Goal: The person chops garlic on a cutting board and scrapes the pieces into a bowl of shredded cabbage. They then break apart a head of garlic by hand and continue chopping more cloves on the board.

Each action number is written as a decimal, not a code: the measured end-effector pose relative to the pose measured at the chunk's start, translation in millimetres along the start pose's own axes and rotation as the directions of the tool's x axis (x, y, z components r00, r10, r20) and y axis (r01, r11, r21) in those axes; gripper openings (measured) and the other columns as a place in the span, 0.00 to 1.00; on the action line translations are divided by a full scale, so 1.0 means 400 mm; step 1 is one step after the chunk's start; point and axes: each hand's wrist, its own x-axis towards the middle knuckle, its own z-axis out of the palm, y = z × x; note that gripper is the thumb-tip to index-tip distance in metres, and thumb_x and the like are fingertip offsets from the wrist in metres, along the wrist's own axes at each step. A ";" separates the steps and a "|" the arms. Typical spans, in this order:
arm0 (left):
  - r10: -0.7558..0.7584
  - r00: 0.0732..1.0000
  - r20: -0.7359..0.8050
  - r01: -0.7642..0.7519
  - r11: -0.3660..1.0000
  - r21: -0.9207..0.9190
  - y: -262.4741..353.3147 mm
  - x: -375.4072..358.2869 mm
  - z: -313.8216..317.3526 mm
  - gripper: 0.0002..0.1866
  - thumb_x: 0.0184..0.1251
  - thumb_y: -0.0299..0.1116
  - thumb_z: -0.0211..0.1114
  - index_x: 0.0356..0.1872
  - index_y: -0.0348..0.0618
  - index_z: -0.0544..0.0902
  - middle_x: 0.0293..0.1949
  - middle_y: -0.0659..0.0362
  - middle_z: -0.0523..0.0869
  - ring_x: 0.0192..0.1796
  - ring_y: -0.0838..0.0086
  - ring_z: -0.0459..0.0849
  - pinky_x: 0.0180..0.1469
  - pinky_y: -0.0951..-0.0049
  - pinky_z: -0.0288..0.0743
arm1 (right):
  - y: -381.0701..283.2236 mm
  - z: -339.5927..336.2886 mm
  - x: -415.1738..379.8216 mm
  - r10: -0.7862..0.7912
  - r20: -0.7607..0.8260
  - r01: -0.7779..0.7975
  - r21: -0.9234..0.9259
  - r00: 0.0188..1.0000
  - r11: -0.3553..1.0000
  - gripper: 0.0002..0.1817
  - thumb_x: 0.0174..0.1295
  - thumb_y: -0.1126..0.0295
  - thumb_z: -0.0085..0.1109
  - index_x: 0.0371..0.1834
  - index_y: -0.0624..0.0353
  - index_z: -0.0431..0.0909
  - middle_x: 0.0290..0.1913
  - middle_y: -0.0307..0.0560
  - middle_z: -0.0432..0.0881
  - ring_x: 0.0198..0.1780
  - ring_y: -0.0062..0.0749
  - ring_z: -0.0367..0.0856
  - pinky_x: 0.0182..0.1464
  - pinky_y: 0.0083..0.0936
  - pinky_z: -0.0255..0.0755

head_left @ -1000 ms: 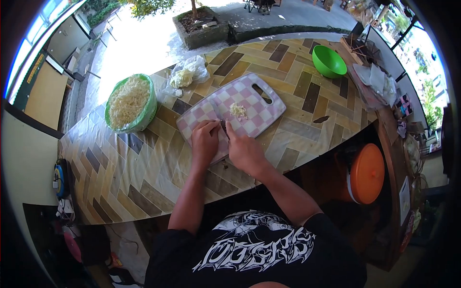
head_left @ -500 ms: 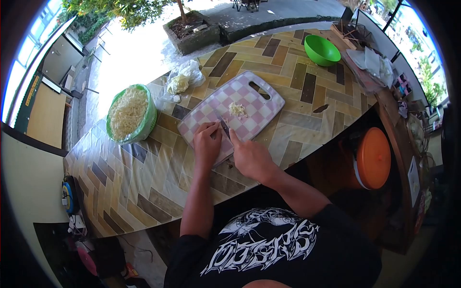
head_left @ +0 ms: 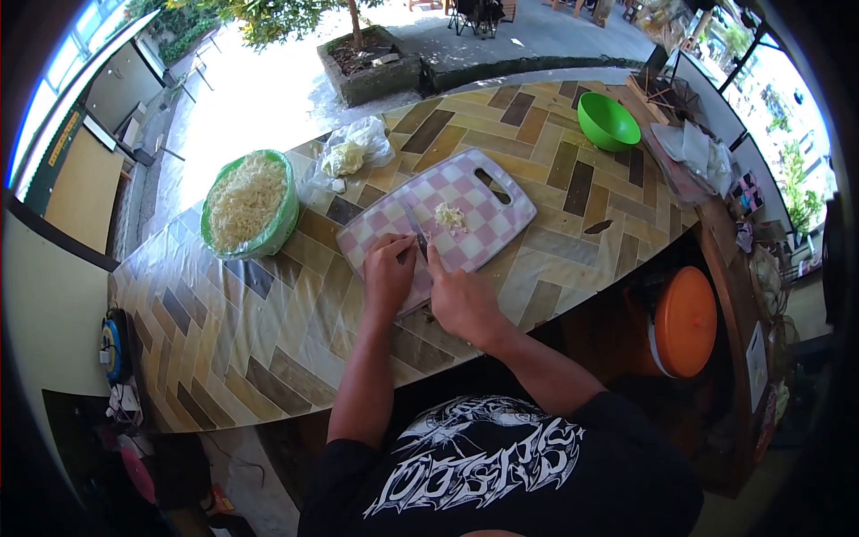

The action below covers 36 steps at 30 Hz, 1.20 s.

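Observation:
My right hand [head_left: 463, 300] grips a knife [head_left: 419, 231], its index finger stretched along the back of the blade. The blade points away from me over a pink-and-white checkered cutting board [head_left: 403, 197]. Close on the blade's left, my left hand [head_left: 390, 267] has its fingers pinched together on the board. What they hold is mostly hidden; a small pale bit shows at the fingertips. A small heap of chopped pale pieces, perhaps garlic [head_left: 450, 217], lies on the board to the right of the blade.
Left of the board stands a green-lined container heaped with pale shreds [head_left: 246, 201]. A clear plastic bag with pale pieces [head_left: 349, 157] lies behind it. At the far right are a green bowl [head_left: 608, 122] and plastic bags [head_left: 693, 152]. An orange-lidded bucket [head_left: 686, 322] sits below the table edge.
My view has tilted and shifted a little, so the table things sit slightly lower in view. Both hands stay at the same spot on the board, with the knife still between them.

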 end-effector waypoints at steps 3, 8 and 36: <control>-0.012 1.000 0.009 0.012 0.999 -0.039 -0.005 0.005 0.001 0.09 0.68 0.27 0.73 0.46 0.36 0.94 0.44 0.48 0.93 0.48 0.50 0.92 0.54 0.57 0.84 | 0.000 0.034 0.019 0.002 -0.027 -0.002 -0.001 1.000 1.000 0.39 0.69 0.72 0.54 0.85 0.70 0.60 0.35 0.67 0.90 0.39 0.64 0.92 0.46 0.56 0.86; 0.008 1.000 -0.022 -0.008 1.000 0.005 0.001 -0.003 0.004 0.09 0.68 0.27 0.74 0.45 0.35 0.94 0.44 0.47 0.93 0.46 0.50 0.92 0.53 0.58 0.84 | 0.008 -0.018 0.007 -0.063 -0.035 0.063 0.003 0.997 0.998 0.40 0.69 0.72 0.55 0.85 0.71 0.59 0.34 0.68 0.90 0.37 0.64 0.92 0.45 0.54 0.87; 0.114 0.992 -0.060 -0.105 0.985 0.139 0.031 -0.015 -0.007 0.07 0.69 0.26 0.74 0.44 0.38 0.95 0.44 0.51 0.92 0.44 0.57 0.92 0.50 0.61 0.84 | 0.161 -0.026 -0.029 -0.028 -0.156 0.026 -0.012 0.987 1.000 0.37 0.75 0.65 0.59 0.88 0.45 0.63 0.29 0.58 0.88 0.33 0.61 0.90 0.39 0.55 0.84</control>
